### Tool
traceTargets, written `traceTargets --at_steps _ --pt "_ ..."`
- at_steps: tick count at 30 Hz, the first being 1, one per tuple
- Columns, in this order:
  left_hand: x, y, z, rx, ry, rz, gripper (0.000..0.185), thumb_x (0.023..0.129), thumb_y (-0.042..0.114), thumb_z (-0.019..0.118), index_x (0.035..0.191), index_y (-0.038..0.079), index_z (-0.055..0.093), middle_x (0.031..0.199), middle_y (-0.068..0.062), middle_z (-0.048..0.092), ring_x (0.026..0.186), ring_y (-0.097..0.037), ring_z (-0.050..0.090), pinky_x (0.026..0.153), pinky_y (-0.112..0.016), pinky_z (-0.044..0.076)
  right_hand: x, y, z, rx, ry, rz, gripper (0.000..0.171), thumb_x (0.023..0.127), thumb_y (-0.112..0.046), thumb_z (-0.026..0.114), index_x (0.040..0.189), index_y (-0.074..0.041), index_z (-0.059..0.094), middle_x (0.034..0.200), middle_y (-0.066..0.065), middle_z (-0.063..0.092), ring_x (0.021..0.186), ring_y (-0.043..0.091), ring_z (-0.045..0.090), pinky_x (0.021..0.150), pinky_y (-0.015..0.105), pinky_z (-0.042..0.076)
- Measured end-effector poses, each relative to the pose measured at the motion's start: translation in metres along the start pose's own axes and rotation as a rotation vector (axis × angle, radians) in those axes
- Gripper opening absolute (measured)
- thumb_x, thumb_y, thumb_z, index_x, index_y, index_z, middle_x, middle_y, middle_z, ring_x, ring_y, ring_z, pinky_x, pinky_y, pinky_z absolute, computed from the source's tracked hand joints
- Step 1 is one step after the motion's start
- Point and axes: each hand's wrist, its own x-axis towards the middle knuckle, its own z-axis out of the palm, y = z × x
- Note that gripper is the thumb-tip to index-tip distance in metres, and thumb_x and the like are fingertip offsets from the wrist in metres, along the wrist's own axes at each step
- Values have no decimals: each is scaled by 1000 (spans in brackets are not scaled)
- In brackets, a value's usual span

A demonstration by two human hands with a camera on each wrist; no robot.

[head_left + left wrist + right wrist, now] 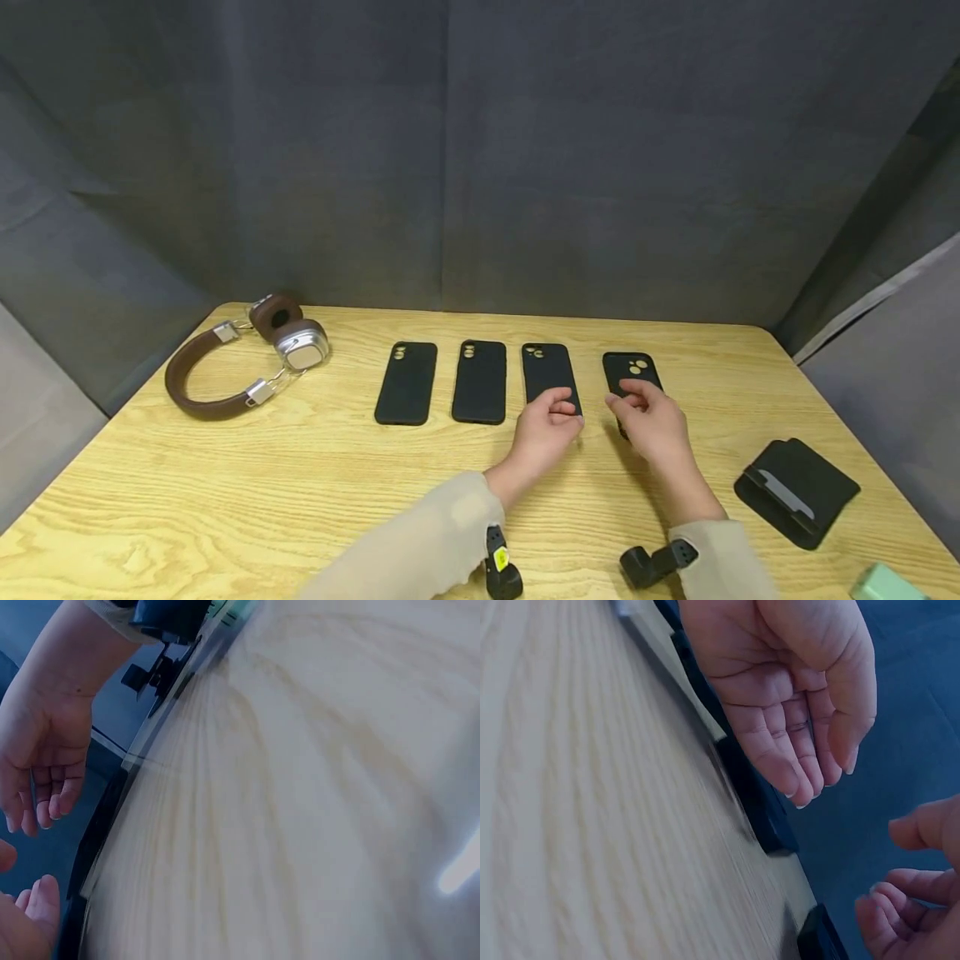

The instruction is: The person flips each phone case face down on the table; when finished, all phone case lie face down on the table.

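Note:
Black phone cases with camera cut-outs lie in a row on the wooden table. My left hand (546,429) hovers by the near end of the third phone case (549,373) from the left, its fingers loosely bent around nothing. Over the near part of the rightmost phone case (618,372) is my right hand (654,423), also loosely curved and covering some of it. In the right wrist view, the left hand (787,697) shows a bare palm, and a gap separates the right hand (919,900) from the phone case (821,941) below it.
Farther left in the row are two more phone cases, one (406,383) beside the other (479,383). Brown headphones (177,371) lie at the far left. A black pouch (813,479) with a grey card sits at right, near a pale green object (885,583).

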Motion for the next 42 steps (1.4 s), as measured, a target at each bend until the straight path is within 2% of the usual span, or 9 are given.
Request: traceTargets --at_steps 5,11,14,19,27,34,42 --pt "2 1 13 -27 -2 -8 44 86 3 60 127 -5 50 112 -18 57 100 -23 62 79 -26 52 1 7 -8 61 98 39 46 94 -26 52 130 2 48 112 17 52 97 25 47 75 29 40" --pt "6 3 28 -37 5 -32 44 84 4 63 126 -3 53 116 -15 58 102 -22 61 81 -27 51 4 17 -13 126 249 82 42 93 -18 51 129 4 48 121 23 48 109 34 43 89 41 37" --pt "6 1 36 -23 -5 -35 44 84 5 65 126 -2 53 118 -15 59 106 -23 59 84 -28 50 5 24 -13 162 284 124 43 93 -16 50 131 4 46 128 25 43 118 39 38 96 48 35" --pt "6 -3 44 5 -14 -51 48 83 8 66 129 0 52 125 -15 57 115 -26 55 89 -32 49 7 34 -12 206 292 182 48 92 -13 50 136 4 40 136 27 36 127 43 32 101 52 33" --pt "13 -1 53 57 -21 -96 51 85 11 66 132 2 49 128 -13 55 117 -26 53 91 -31 48 15 45 -10 176 276 276 50 92 -12 48 138 5 36 137 30 35 126 45 34 102 51 34" --pt "18 0 61 73 6 -129 50 83 7 67 130 -1 51 122 -14 57 114 -25 55 89 -31 48 19 49 -9 97 253 275 42 93 -9 43 131 10 44 124 30 46 115 41 42 94 49 38" --pt "21 2 68 -2 38 -167 42 86 5 63 125 -4 54 115 -16 59 111 -27 56 89 -34 48 18 50 -9 0 232 259 36 94 -5 34 123 10 52 123 32 49 112 46 45 90 52 41"
